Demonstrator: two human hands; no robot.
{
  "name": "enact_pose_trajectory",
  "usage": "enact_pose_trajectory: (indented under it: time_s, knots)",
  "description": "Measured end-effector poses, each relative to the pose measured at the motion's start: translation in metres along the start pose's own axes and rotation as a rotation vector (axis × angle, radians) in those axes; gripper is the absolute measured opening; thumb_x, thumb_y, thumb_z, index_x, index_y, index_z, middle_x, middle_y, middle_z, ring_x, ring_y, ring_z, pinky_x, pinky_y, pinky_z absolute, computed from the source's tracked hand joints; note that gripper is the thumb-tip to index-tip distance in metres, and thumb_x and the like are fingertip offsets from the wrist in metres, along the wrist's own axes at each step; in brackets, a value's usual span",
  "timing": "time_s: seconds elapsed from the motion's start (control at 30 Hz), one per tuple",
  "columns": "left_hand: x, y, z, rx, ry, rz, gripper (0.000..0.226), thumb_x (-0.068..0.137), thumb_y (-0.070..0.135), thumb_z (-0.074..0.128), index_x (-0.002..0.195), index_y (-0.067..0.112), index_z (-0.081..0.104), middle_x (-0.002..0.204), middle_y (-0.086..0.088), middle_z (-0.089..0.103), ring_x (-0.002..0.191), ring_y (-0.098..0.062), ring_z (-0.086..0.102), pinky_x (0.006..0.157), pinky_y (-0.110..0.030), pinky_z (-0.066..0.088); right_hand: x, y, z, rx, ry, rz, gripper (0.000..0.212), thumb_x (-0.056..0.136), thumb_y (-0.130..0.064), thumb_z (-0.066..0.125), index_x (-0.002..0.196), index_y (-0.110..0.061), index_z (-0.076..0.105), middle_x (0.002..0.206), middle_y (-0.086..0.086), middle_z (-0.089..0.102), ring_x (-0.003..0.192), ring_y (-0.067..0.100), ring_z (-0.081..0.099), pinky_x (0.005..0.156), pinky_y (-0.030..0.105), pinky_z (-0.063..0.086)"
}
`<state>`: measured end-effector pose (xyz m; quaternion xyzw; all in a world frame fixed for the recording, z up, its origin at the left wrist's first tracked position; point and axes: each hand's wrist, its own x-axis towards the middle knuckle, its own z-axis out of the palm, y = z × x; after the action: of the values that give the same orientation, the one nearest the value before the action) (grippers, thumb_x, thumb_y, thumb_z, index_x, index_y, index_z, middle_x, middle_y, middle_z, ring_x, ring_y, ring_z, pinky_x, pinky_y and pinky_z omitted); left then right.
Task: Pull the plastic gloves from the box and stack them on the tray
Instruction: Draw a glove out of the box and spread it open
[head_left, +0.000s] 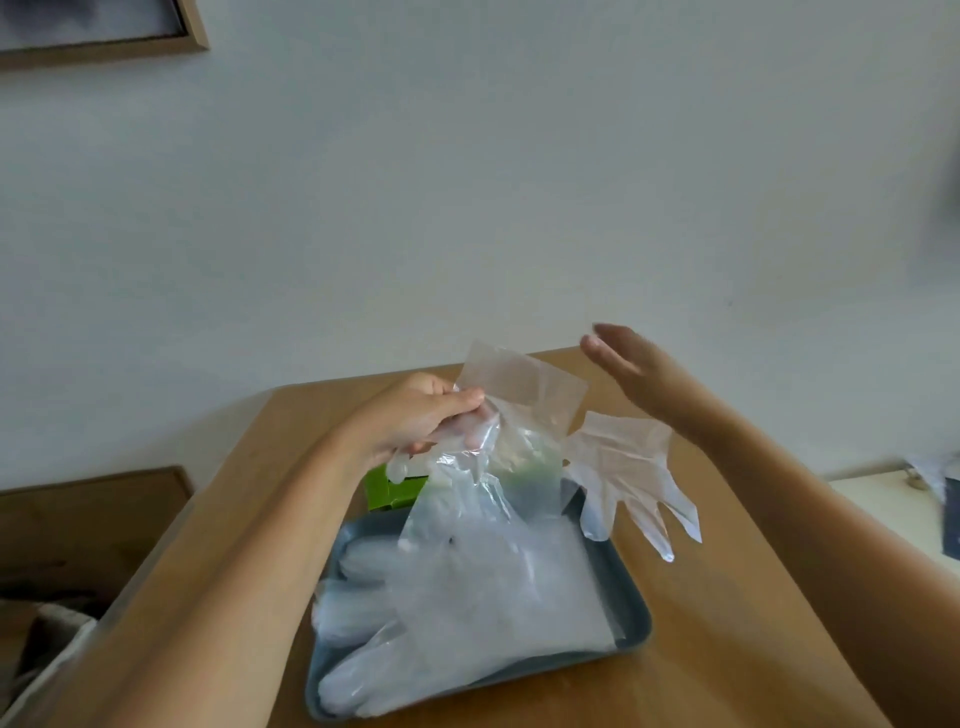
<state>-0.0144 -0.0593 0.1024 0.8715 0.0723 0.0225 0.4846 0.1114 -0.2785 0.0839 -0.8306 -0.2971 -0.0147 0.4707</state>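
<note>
– Gloves (519, 431): position?
– Clear bunch pinched in the left hand (415, 415), held above the green box (387, 491). One glove (628, 467) hangs out to the right. A stack (467, 597) lies in the grey tray (631, 603) on the table (727, 623).
– Right hand (639, 374)?
– Fingers straight, holding nothing, just above the hanging glove.
</note>
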Motion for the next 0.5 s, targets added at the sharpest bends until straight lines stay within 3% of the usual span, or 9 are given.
enact_pose_trajectory:
  time_s: [0.03, 0.1, 0.17, 0.23, 0.3, 0.37, 0.43, 0.5]
  knots:
    - [-0.002, 0.001, 0.000, 0.009, -0.025, -0.001, 0.030, 0.098, 0.032, 0.051, 0.085, 0.013, 0.071, 0.052, -0.002, 0.054, 0.032, -0.005, 0.023, 0.034, -0.018, 0.018, -0.009, -0.025, -0.002, 0.113, -0.162, -0.035, 0.078, 0.081, -0.057, 0.049, 0.146, -0.016, 0.035, 0.134, -0.007, 0.050, 0.124, 0.009, 0.047, 0.091, 0.008, 0.037]
    - [-0.006, 0.005, 0.001, -0.009, -0.055, -0.009, 0.031, 0.099, 0.030, 0.049, 0.091, 0.009, 0.071, 0.056, -0.001, 0.066, 0.030, -0.003, 0.026, 0.033, -0.016, 0.016, -0.020, -0.057, 0.004, 0.007, -0.398, -0.086, 0.070, 0.079, -0.048, 0.066, 0.140, -0.023, 0.042, 0.120, -0.013, 0.056, 0.111, 0.006, 0.055, 0.081, 0.007, 0.043]
    - [-0.011, 0.005, 0.000, -0.016, -0.075, -0.006, 0.032, 0.098, 0.031, 0.050, 0.092, 0.009, 0.071, 0.061, -0.002, 0.070, 0.032, -0.003, 0.029, 0.034, -0.016, 0.018, -0.025, -0.071, 0.017, -0.198, -0.431, -0.141, 0.040, 0.079, -0.038, 0.074, 0.114, -0.023, 0.064, 0.099, -0.007, 0.068, 0.088, 0.011, 0.064, 0.073, 0.019, 0.051]
    - [-0.018, -0.001, -0.001, 0.013, -0.130, -0.017, 0.032, 0.096, 0.037, 0.050, 0.090, 0.014, 0.071, 0.072, 0.001, 0.073, 0.042, -0.004, 0.036, 0.040, -0.017, 0.025, -0.030, -0.080, 0.028, -0.177, -0.409, -0.140, 0.010, 0.085, -0.025, 0.069, 0.082, -0.016, 0.069, 0.073, -0.005, 0.068, 0.059, -0.002, 0.059, 0.057, 0.013, 0.045]
    - [-0.026, -0.015, -0.001, -0.029, -0.285, -0.030, 0.035, 0.097, 0.039, 0.044, 0.095, 0.014, 0.070, 0.084, 0.006, 0.072, 0.053, -0.002, 0.045, 0.047, -0.014, 0.031, -0.033, -0.082, 0.033, -0.108, -0.379, -0.075, 0.012, 0.088, -0.013, 0.061, 0.076, -0.012, 0.062, 0.063, -0.010, 0.061, 0.047, -0.006, 0.049, 0.050, 0.009, 0.037]
    - [-0.033, -0.032, 0.001, -0.091, -0.445, -0.054, 0.038, 0.097, 0.042, 0.042, 0.095, 0.020, 0.073, 0.085, 0.010, 0.070, 0.053, -0.002, 0.038, 0.046, -0.014, 0.026, -0.037, -0.083, 0.034, 0.009, -0.376, -0.002, 0.012, 0.091, -0.004, 0.050, 0.083, -0.009, 0.059, 0.068, -0.004, 0.063, 0.058, 0.001, 0.057, 0.057, 0.012, 0.044]
    - [-0.039, -0.046, 0.005, -0.010, -0.504, -0.126, 0.032, 0.098, 0.037, 0.044, 0.090, 0.024, 0.072, 0.072, 0.015, 0.068, 0.049, -0.003, 0.031, 0.044, -0.015, 0.023, -0.040, -0.086, 0.037, 0.062, -0.389, 0.070, 0.017, 0.095, -0.005, 0.043, 0.085, -0.011, 0.055, 0.068, 0.002, 0.061, 0.057, 0.012, 0.056, 0.057, 0.015, 0.048]
    - [-0.043, -0.057, 0.010, 0.111, -0.579, -0.187, 0.028, 0.099, 0.037, 0.046, 0.104, 0.018, 0.065, 0.079, 0.017, 0.069, 0.049, -0.004, 0.029, 0.045, -0.014, 0.023, -0.042, -0.088, 0.041, 0.042, -0.390, 0.102, 0.018, 0.098, -0.009, 0.042, 0.083, -0.013, 0.050, 0.060, 0.001, 0.053, 0.049, 0.014, 0.045, 0.048, 0.014, 0.044]
